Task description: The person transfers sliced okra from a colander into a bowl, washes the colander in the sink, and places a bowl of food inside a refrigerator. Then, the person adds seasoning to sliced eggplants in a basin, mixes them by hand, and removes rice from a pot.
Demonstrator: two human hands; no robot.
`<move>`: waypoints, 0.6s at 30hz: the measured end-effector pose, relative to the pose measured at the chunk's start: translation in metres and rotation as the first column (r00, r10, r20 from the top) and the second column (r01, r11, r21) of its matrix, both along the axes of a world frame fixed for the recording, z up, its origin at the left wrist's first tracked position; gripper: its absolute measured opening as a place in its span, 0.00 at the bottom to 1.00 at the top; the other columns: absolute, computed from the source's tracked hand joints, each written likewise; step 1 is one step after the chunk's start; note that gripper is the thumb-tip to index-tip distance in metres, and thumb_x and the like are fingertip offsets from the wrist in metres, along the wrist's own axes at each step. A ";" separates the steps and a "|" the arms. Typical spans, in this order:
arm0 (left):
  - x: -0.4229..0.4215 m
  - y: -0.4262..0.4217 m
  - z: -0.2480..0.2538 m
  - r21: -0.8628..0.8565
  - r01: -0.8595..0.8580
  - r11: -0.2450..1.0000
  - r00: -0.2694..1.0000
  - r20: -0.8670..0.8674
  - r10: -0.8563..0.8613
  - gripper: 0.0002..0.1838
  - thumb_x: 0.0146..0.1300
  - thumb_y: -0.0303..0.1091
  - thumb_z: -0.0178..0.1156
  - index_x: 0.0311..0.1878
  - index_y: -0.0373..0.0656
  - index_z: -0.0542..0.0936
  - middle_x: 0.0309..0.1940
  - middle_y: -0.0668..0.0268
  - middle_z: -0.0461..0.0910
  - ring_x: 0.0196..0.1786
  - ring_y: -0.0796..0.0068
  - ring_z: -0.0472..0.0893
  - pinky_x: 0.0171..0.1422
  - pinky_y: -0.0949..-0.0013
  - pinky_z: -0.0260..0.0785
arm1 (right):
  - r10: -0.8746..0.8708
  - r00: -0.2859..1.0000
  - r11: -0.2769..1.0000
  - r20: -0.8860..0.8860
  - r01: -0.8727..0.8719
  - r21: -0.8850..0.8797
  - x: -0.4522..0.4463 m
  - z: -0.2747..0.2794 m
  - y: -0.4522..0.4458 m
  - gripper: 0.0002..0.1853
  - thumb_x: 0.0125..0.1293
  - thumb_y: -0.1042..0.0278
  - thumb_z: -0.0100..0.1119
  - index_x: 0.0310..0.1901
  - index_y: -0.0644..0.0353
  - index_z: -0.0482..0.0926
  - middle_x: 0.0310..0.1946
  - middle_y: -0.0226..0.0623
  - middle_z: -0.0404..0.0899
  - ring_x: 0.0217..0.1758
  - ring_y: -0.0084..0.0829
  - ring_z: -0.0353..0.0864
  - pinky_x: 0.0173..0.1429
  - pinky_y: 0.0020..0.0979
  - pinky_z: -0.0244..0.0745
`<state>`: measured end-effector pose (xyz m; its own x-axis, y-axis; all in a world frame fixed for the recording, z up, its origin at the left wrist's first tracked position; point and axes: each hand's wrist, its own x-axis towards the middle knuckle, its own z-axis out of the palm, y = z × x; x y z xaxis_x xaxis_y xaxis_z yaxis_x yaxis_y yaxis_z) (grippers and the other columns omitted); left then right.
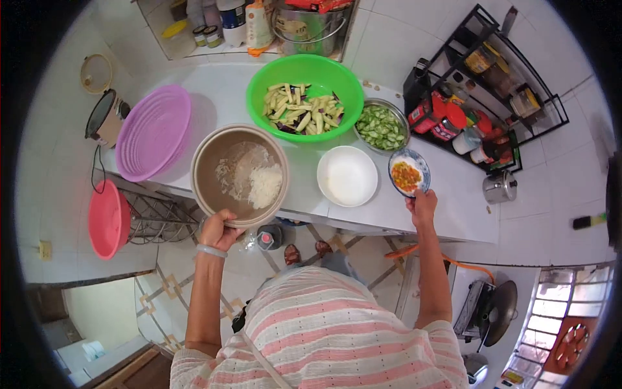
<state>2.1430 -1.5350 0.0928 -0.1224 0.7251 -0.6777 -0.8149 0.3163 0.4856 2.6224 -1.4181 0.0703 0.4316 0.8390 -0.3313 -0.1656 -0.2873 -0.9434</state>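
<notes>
My left hand [221, 231] is closed on the near rim of a beige rice cooker inner pot [204, 172], which sits at the counter's front edge. White rice [265, 186] lies inside, heaped toward the right. On the other side, my right hand [424, 206] grips the near edge of a small blue-and-white dish [421, 167]. Chopped orange and green pieces [405, 176] rest in it; whether the dish touches the counter I cannot tell. Between the hands stands a white bowl [347, 176].
Behind are a green basin [353, 107] of cut eggplant [304, 110] and a metal bowl of chopped green vegetable [381, 128]. A purple basket [153, 133] leans at left. A black rack [463, 91] with jars stands right. A pink basin [109, 220] hangs lower left.
</notes>
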 end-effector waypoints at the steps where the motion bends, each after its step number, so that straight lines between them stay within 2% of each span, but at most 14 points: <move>1: 0.008 0.006 0.005 0.014 0.017 1.000 1.000 -0.007 -0.017 0.09 0.53 0.17 0.48 0.39 0.31 0.68 0.41 0.54 0.72 0.44 0.57 0.77 0.48 0.51 0.76 | -0.042 0.999 0.999 0.030 0.043 -0.018 0.013 -0.015 -0.005 0.07 0.57 0.79 0.49 0.34 0.64 0.62 0.20 0.40 0.72 0.14 0.26 0.72 0.11 0.22 0.61; 5: 0.022 0.021 0.007 0.027 0.104 0.994 0.995 0.008 -0.104 0.07 0.53 0.18 0.49 0.38 0.31 0.69 0.39 0.55 0.72 0.42 0.57 0.77 0.47 0.52 0.76 | -0.199 0.976 0.979 0.092 0.203 -0.036 0.043 -0.045 -0.024 0.09 0.58 0.78 0.51 0.34 0.65 0.60 0.20 0.41 0.72 0.14 0.26 0.72 0.12 0.22 0.62; 11: 0.044 0.039 0.008 0.047 0.144 0.988 0.989 0.020 -0.145 0.07 0.53 0.17 0.48 0.37 0.30 0.69 0.38 0.54 0.72 0.43 0.57 0.77 0.51 0.48 0.75 | -0.207 0.977 0.978 0.043 0.207 -0.003 0.072 -0.061 -0.032 0.09 0.59 0.79 0.50 0.34 0.65 0.59 0.20 0.42 0.71 0.14 0.26 0.71 0.12 0.23 0.62; 14: 0.060 0.043 0.029 0.030 0.128 0.991 0.991 -0.027 -0.127 0.06 0.54 0.17 0.48 0.36 0.30 0.69 0.39 0.53 0.71 0.45 0.57 0.76 0.52 0.47 0.74 | -0.199 0.980 0.980 -0.022 0.199 0.023 0.080 -0.072 -0.032 0.09 0.60 0.79 0.49 0.35 0.64 0.58 0.20 0.42 0.70 0.14 0.27 0.71 0.11 0.24 0.61; 18: 0.064 0.050 0.018 0.051 0.137 0.989 0.991 -0.007 -0.137 0.05 0.55 0.17 0.47 0.35 0.31 0.69 0.40 0.53 0.70 0.46 0.57 0.76 0.53 0.47 0.74 | -0.201 0.980 0.980 -0.002 0.201 0.010 0.085 -0.073 -0.029 0.10 0.61 0.79 0.49 0.35 0.62 0.56 0.21 0.41 0.68 0.14 0.28 0.72 0.11 0.25 0.60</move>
<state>2.2073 -1.4852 0.1112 -0.0216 0.7687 -0.6392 -0.7639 0.3998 0.5066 2.7078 -1.4476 -0.0023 0.5914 0.7386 -0.3237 -0.2197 -0.2387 -0.9459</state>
